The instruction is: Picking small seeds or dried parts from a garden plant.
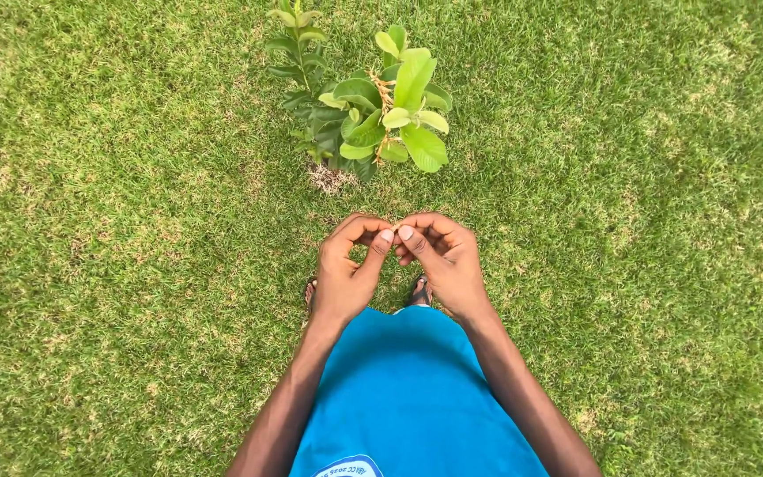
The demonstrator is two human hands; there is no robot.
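My left hand (348,269) and my right hand (441,258) are raised together in front of my blue shirt (408,389), thumbs touching tip to tip and fingers curled inward. Whatever sits between the fingertips is too small to make out. Just beyond the hands, a small young plant (373,106) with broad bright green leaves grows out of the lawn, with a bare patch of soil at its base (330,179). Neither hand touches the plant.
Short green grass (99,230) with some dry yellowish patches spreads all around. My feet in dark sandals (419,290) show below the hands, standing close to the plant.
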